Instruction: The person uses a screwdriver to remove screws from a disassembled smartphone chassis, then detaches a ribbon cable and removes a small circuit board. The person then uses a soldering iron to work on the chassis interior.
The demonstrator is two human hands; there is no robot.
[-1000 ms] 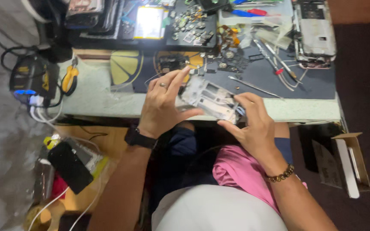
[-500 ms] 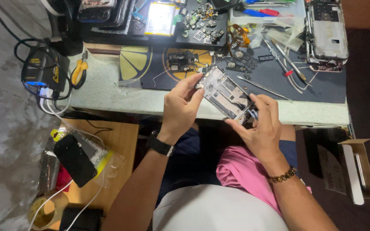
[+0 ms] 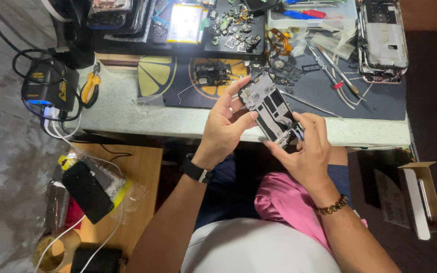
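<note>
Item: opened phone frame (image 3: 270, 108), held above near edge of workbench (image 3: 127, 114). Long axis runs diagonally, upper-left to lower-right. Your left hand (image 3: 225, 124) closed on upper-left end, fingers along its edges. Your right hand (image 3: 307, 149) pinches lower-right end, thumb on corner. Both hands touching; neither nearer. Tweezers (image 3: 336, 71) and second opened phone (image 3: 383, 40) lie beyond, on mat.
</note>
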